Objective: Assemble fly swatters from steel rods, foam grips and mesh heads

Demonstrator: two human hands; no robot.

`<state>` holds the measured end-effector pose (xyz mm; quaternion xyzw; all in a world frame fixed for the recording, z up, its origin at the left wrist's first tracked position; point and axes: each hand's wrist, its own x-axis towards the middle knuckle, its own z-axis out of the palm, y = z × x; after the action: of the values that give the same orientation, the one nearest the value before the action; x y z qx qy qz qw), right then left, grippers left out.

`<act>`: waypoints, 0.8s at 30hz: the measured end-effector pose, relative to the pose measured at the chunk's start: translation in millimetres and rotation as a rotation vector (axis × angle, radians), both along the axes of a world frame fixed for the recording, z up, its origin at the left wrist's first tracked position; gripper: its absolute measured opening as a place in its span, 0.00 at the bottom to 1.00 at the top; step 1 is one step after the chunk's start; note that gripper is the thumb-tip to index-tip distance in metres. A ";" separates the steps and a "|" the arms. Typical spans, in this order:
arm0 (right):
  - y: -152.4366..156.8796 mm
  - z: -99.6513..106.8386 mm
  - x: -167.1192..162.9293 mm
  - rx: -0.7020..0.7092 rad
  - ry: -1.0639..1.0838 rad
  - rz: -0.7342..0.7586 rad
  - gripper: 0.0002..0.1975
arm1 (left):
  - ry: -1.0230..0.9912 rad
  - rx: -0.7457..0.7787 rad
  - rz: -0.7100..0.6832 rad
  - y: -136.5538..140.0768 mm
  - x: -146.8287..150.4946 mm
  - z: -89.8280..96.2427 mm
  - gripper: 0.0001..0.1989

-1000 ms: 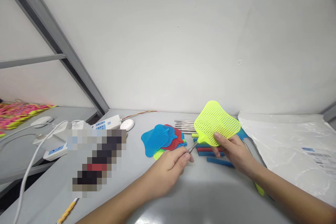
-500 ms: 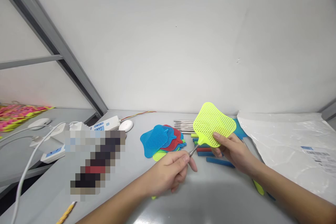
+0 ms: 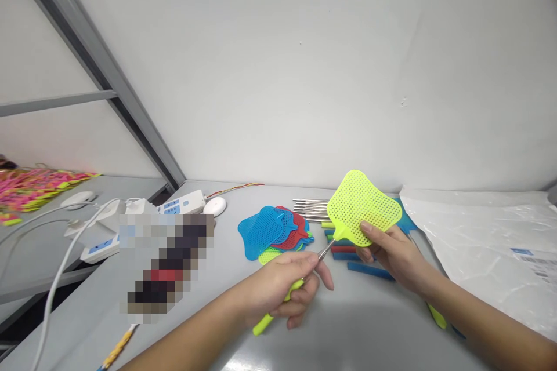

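Swatter head (image 3: 361, 200), yellow-green, above the bench (image 3: 339, 330), between one and two o'clock from the left hand (image 3: 289, 285). The right hand (image 3: 391, 252) grips it, thumb in front and fingers behind. The left thumb and forefinger pinch a metal rod (image 3: 323, 254) that meets the head's neck (image 3: 340, 233); the other fingers curl loosely about a yellow-green handle (image 3: 263, 325). How deeply the rod sits cannot be told. Sideways strain could bend the neck or crease the mesh; a slack pinch could let the rod slip. Blue swatter heads (image 3: 256, 235) at eleven o'clock could be scattered by a straying wrist.
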<state>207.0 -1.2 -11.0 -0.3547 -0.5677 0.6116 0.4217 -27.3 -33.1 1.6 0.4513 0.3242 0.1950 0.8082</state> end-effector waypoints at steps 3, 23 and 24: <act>-0.5 1.1 0.0 -0.013 0.003 0.026 0.17 | -0.019 -0.070 -0.021 -0.3 -2.1 3.9 0.21; -3.8 4.4 -3.3 -0.111 -0.031 -0.034 0.18 | -0.015 -0.171 -0.071 4.3 -6.3 2.1 0.21; -3.6 3.7 -2.8 -0.104 -0.038 -0.034 0.18 | -0.010 -0.170 -0.069 4.2 -6.1 2.0 0.21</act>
<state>204.2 -4.8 -7.4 -0.3972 -0.5369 0.6262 0.4023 -33.4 -28.9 3.6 0.3911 0.3195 0.1410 0.8515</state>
